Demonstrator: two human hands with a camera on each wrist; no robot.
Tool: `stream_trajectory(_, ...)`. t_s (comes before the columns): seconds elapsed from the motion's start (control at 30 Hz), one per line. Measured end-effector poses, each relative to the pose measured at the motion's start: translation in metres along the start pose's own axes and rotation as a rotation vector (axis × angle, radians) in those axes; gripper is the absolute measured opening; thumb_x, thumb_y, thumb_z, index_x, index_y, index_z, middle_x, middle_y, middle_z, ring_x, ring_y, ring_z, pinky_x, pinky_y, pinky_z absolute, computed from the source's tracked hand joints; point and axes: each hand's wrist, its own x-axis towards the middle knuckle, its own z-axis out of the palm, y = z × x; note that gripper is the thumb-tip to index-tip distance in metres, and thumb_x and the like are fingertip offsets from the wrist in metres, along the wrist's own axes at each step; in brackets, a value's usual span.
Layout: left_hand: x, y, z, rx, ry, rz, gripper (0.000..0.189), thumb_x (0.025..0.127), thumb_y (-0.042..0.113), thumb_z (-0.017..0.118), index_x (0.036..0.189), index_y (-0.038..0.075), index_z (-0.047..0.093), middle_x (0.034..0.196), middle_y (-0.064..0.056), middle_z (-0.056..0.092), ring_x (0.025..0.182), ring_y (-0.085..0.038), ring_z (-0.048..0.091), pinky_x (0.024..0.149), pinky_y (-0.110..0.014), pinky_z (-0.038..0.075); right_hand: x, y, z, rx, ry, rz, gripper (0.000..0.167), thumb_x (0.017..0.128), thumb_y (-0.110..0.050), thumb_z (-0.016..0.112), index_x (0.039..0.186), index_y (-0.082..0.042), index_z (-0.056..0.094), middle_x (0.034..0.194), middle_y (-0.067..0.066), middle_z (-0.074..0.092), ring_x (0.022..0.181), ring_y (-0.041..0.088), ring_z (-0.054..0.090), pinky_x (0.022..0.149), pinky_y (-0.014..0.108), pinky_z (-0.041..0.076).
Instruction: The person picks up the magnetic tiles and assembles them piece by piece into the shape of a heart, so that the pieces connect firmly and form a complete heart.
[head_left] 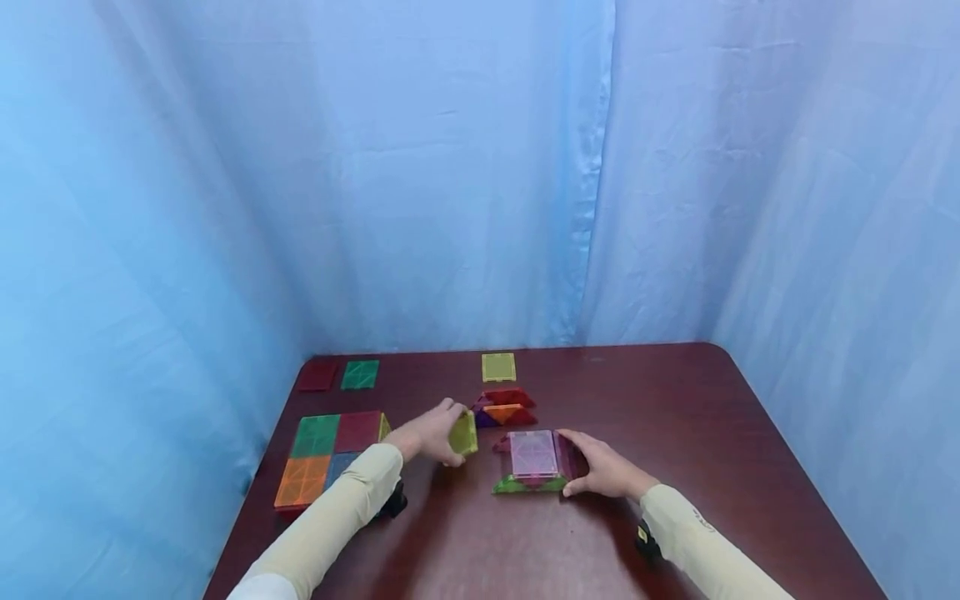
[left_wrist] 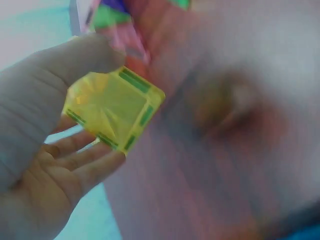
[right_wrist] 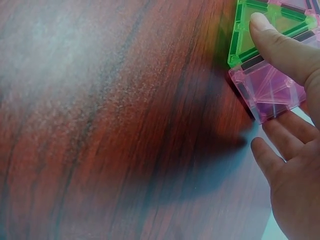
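My left hand (head_left: 433, 433) pinches a yellow square magnetic tile (head_left: 464, 433) between thumb and fingers, raised beside the small builds. In the left wrist view the yellow tile (left_wrist: 112, 107) is tilted, thumb on one side and fingers on the other. To the right stands a low magnetic tile structure with a pale purple square (head_left: 534, 453) on top and a green triangle tile (head_left: 528, 484) along its front. My right hand (head_left: 609, 469) grips this structure from its right side. In the right wrist view the thumb lies over the green triangle (right_wrist: 245, 37), with fingers by the pink tile (right_wrist: 267, 90).
Behind the structure stand red and orange tiles (head_left: 506, 413). A yellow square (head_left: 498, 367) lies near the far edge. At far left are a green square (head_left: 360, 374), a dark red square (head_left: 317, 376) and a larger block with green, red, orange and blue tiles (head_left: 303, 479).
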Motion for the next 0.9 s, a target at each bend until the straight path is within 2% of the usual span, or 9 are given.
stream_trajectory(0.07, 0.0, 0.01, 0.007, -0.06, -0.011, 0.046, 0.084, 0.075, 0.029, 0.089, 0.144, 0.008, 0.045, 0.126, -0.008, 0.051, 0.1, -0.017, 0.055, 0.081, -0.032, 0.056, 0.0, 0.0, 0.0, 0.002, -0.012, 0.008, 0.107, 0.071, -0.045, 0.09, 0.156, -0.01, 0.036, 0.155, 0.015, 0.044, 0.141, 0.034, 0.044, 0.113, 0.058, 0.039)
stream_trajectory(0.17, 0.002, 0.022, 0.019, -0.115, -0.01, 0.069, 0.088, 0.075, 0.029, 0.089, 0.147, 0.01, 0.042, 0.133, -0.006, 0.049, 0.108, -0.018, 0.055, 0.089, -0.035, 0.057, 0.0, -0.001, 0.0, 0.007, -0.015, 0.01, 0.107, 0.072, -0.045, 0.09, 0.156, -0.009, 0.036, 0.156, 0.015, 0.043, 0.142, 0.035, 0.043, 0.113, 0.059, 0.038)
stream_trajectory(0.3, 0.006, 0.036, 0.035, -0.117, -0.017, 0.061, 0.091, 0.075, 0.028, 0.09, 0.149, 0.014, 0.04, 0.141, -0.004, 0.046, 0.117, -0.019, 0.054, 0.1, -0.041, 0.054, 0.001, -0.003, -0.001, 0.003, -0.008, 0.002, 0.107, 0.072, -0.043, 0.091, 0.156, -0.008, 0.036, 0.155, 0.015, 0.043, 0.142, 0.035, 0.042, 0.114, 0.059, 0.038)
stream_trajectory(0.4, 0.008, 0.042, 0.048, -0.087, -0.025, 0.074, 0.095, 0.075, 0.034, 0.09, 0.151, 0.013, 0.038, 0.14, -0.005, 0.046, 0.117, -0.017, 0.054, 0.103, -0.04, 0.052, 0.0, -0.005, -0.002, -0.002, -0.012, 0.0, 0.107, 0.072, -0.044, 0.091, 0.156, -0.007, 0.036, 0.155, 0.016, 0.044, 0.142, 0.035, 0.043, 0.113, 0.058, 0.038)
stream_trajectory(0.53, 0.008, 0.044, 0.058, -0.105, 0.009, 0.087, 0.1, 0.076, 0.044, 0.088, 0.154, 0.011, 0.035, 0.137, -0.006, 0.047, 0.116, -0.017, 0.054, 0.105, -0.039, 0.05, 0.002, -0.006, -0.002, -0.009, -0.019, -0.008, 0.107, 0.072, -0.043, 0.091, 0.156, -0.007, 0.036, 0.154, 0.017, 0.044, 0.142, 0.036, 0.043, 0.114, 0.058, 0.038)
stream_trajectory(0.7, 0.007, 0.045, 0.061, -0.147, 0.034, 0.089, 0.097, 0.077, 0.046, 0.087, 0.154, 0.013, 0.037, 0.136, -0.005, 0.048, 0.115, -0.017, 0.055, 0.104, -0.041, 0.051, 0.005, -0.007, 0.0, -0.04, 0.0, -0.037, 0.112, 0.068, -0.051, 0.092, 0.155, -0.007, 0.035, 0.15, 0.015, 0.047, 0.136, 0.032, 0.048, 0.11, 0.057, 0.042)
stream_trajectory(0.9, 0.008, 0.047, 0.066, -0.143, 0.033, 0.127, 0.097, 0.078, 0.046, 0.087, 0.156, 0.014, 0.037, 0.14, -0.006, 0.047, 0.116, -0.015, 0.054, 0.104, -0.037, 0.05, 0.01, -0.021, 0.01, -0.147, 0.095, -0.161, 0.117, 0.065, -0.068, 0.086, 0.157, -0.017, 0.035, 0.146, 0.01, 0.05, 0.127, 0.029, 0.05, 0.108, 0.059, 0.041)
